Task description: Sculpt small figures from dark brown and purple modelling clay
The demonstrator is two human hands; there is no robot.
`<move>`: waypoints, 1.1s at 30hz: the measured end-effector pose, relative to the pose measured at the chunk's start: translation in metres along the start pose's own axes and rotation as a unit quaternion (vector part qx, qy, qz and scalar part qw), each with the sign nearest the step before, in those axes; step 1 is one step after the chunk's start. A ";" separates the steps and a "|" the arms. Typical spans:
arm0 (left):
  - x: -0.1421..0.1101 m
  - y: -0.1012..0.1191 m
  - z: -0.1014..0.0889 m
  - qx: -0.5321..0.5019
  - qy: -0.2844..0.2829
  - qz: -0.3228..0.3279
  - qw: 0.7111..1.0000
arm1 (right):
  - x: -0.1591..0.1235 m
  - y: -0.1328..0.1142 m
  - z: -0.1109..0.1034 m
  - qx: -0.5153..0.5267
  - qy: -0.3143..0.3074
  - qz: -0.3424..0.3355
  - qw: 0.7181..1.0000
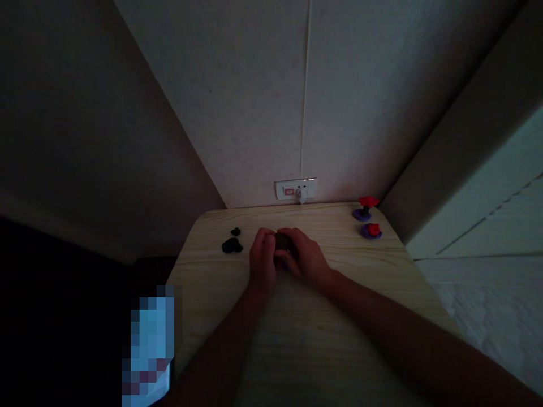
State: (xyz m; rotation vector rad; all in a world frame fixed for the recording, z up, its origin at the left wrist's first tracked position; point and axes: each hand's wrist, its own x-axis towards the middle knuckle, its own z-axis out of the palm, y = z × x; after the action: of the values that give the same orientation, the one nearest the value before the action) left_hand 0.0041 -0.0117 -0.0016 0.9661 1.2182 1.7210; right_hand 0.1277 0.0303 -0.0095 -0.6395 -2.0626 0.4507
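Both hands meet over the middle of the wooden table, around a dark brownish lump (282, 242). My left hand (263, 254) presses on it from the left, thumb on top and fingers curled. From the right, my right hand (306, 255) wraps round it with bent fingers. A bit of purple (286, 265) shows below the lump, mostly hidden by the hands. Left of my left hand lie a larger black clay-like piece (232, 245) and a smaller black piece (235, 232). The light is dim, so the lump's exact shape is unclear.
At the table's (203, 271) far right corner stand a red flower-like shape on a purple base (368, 204) and a second red and purple piece (372, 230). A wall socket (296, 189) with a plug sits behind. A lit, blurred-out screen (153, 339) is at lower left.
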 end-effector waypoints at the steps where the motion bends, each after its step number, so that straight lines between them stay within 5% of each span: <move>1: 0.000 0.001 0.001 0.002 -0.001 -0.006 1.000 | 0.000 0.001 0.001 0.002 0.000 0.003 1.000; 8: 0.004 0.003 0.004 0.038 0.049 -0.007 0.998 | 0.000 -0.001 0.004 0.024 -0.013 0.011 1.000; 20: 0.001 0.015 0.014 -0.080 0.051 -0.251 0.963 | 0.001 -0.007 0.000 0.091 0.010 0.035 0.995; 25: 0.002 0.013 0.015 -0.103 0.014 -0.221 0.970 | 0.000 -0.008 -0.003 0.116 0.017 0.070 0.991; 33: 0.007 0.004 0.011 -0.113 0.036 -0.190 0.975 | -0.002 -0.007 -0.007 0.144 -0.009 0.056 0.988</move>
State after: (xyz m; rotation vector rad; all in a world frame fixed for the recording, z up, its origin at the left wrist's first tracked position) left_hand 0.0107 -0.0028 0.0061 0.4999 1.1374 1.5550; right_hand 0.1326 0.0240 -0.0036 -0.5801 -1.9354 0.8055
